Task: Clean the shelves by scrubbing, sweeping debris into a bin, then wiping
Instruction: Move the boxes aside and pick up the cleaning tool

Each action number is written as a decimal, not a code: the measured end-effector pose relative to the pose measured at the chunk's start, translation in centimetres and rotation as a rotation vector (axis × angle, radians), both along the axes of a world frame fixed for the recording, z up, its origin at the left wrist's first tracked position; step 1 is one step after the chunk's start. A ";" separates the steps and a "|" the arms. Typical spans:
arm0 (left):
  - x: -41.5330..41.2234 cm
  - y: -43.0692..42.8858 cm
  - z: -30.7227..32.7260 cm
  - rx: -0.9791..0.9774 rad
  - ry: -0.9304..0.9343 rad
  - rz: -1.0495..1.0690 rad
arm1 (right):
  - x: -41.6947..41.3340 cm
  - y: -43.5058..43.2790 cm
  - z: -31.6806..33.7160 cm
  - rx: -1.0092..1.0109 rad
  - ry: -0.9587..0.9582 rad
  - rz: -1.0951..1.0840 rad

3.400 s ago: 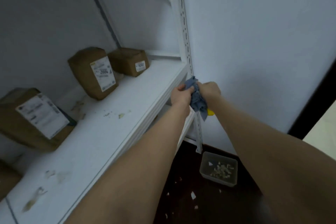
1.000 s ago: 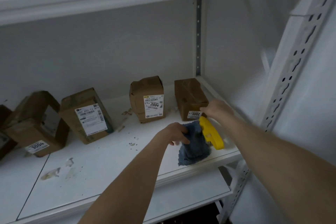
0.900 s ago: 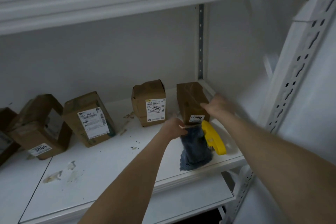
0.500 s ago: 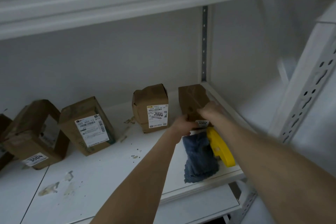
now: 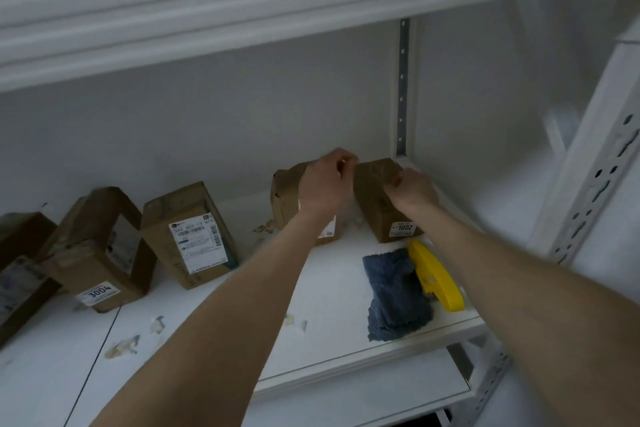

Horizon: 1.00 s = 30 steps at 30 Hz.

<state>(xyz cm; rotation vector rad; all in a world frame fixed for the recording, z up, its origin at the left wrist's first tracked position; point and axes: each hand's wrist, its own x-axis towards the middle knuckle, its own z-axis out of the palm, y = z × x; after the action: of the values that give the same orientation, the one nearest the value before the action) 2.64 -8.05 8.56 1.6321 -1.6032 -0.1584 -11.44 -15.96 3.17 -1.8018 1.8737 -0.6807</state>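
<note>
A blue cloth (image 5: 394,295) lies crumpled on the white shelf (image 5: 332,291) near its front right corner. A yellow scraper (image 5: 435,277) rests against the cloth's right side. Neither hand touches them. My left hand (image 5: 327,185) is further back, its fingers curled over the top right corner of a brown box (image 5: 285,198) whose label it mostly hides. My right hand (image 5: 412,189) grips the top of the brown box labelled 1002 (image 5: 375,215). Pale scraps of debris (image 5: 121,347) lie scattered on the shelf.
Two more brown boxes stand to the left, one with a white barcode label (image 5: 188,236) and one marked 3004 (image 5: 97,253). Another box (image 5: 20,274) sits at the far left edge. A shelf (image 5: 242,10) hangs overhead; a perforated upright (image 5: 585,191) stands at right.
Both hands let go of the cloth and the scraper, which now lie on the shelf. The hands moved back and up onto the two rightmost boxes.
</note>
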 end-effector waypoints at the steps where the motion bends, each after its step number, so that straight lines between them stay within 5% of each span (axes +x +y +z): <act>1: 1.0 0.0 0.7 -0.080 -0.062 0.066 | 0.8 0.3 0.3 -0.013 -0.036 0.042; 4: 5.0 -0.2 1.2 -0.139 -0.099 0.261 | 4.1 0.9 1.3 0.033 -0.245 0.139; 7: 8.5 -0.6 0.3 0.181 0.147 0.425 | 6.9 1.5 2.1 0.182 -0.485 0.189; 11: 9.9 0.0 -1.6 0.552 0.499 0.345 | 9.5 2.0 2.6 0.319 -0.613 0.290; 14: 9.0 0.0 -1.7 0.388 0.734 0.250 | 10.0 2.1 2.7 0.282 -0.720 0.303; 17: 8.3 -1.7 -1.0 0.144 0.755 0.235 | 8.8 1.8 3.9 0.132 -0.882 0.247; 20: 5.8 -1.9 0.5 0.102 0.736 0.138 | 6.1 1.2 5.3 -0.006 -0.845 0.219; 24: 1.8 -2.6 -0.4 0.193 0.756 -0.003 | 1.6 0.3 5.0 -0.128 -0.570 0.100; 30: -2.5 -3.5 -3.7 0.378 0.783 -0.101 | -2.6 -0.7 2.0 -0.078 -0.485 -0.109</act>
<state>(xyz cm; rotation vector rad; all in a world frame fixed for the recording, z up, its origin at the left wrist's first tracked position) 0.13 -11.50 4.88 1.4745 -1.0707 -1.0673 -14.06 -16.61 5.12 -1.4187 1.6363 -1.1287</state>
